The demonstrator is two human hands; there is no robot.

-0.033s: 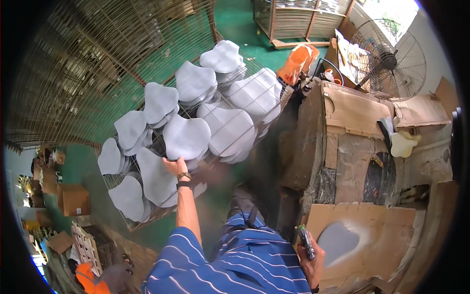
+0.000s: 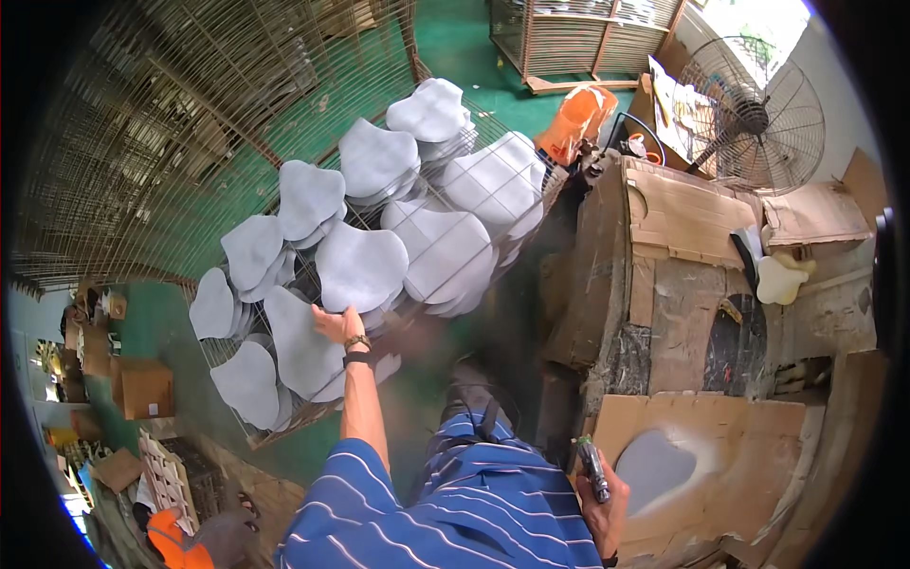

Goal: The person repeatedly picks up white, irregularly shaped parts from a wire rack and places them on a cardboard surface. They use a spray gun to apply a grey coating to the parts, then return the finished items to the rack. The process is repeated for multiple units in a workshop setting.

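My left hand (image 2: 339, 325) reaches to the near edge of a light grey lobed pad (image 2: 361, 268), its fingers stretched out to the left and the thumb up by the edge. Whether it bears any of the pad's weight, I cannot tell. Similar pads lie in several stacks across a wire rack (image 2: 254, 438). At my right side, my right hand (image 2: 607, 507) is closed round a dark spray gun (image 2: 593, 470) with a green end. Beside that hand, a darker grey rounded pad (image 2: 654, 470) rests on a cardboard sheet (image 2: 749, 427) with pale overspray around it.
A worn cardboard-covered bench (image 2: 673, 322) stands on the right, with a large wire fan (image 2: 754, 119) behind. An orange container (image 2: 576, 123) sits beyond the rack. Tall slatted racks (image 2: 199, 114) rise at far left. A cardboard box (image 2: 142, 387) stands on the green floor.
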